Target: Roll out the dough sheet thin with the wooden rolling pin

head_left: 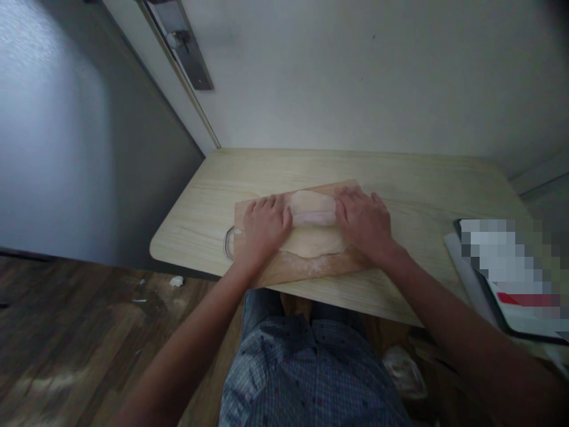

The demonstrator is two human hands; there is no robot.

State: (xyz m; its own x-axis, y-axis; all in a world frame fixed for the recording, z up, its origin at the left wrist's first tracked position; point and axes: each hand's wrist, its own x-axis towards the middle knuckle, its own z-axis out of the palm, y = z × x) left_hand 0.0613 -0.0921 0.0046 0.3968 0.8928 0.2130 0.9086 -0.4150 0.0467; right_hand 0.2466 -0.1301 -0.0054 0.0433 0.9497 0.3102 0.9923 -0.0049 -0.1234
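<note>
A wooden board (284, 270) dusted with flour lies on a light wooden table (200, 213). A flat sheet of pale dough (313, 242) rests on the board. Across the dough lies a pale rolling pin (312, 217). My left hand (264, 228) covers its left end and my right hand (364, 222) its right end, the fingers of both curved over the pin and pressing down. The pin's ends are hidden under my palms.
A clear ring-shaped thing (228, 243) pokes out at the board's left edge. Papers and a dark flat object (493, 284) lie at the table's right edge. A white wall runs behind the table, a grey panel (89, 148) stands to the left, and scraps (176, 281) lie on the wooden floor.
</note>
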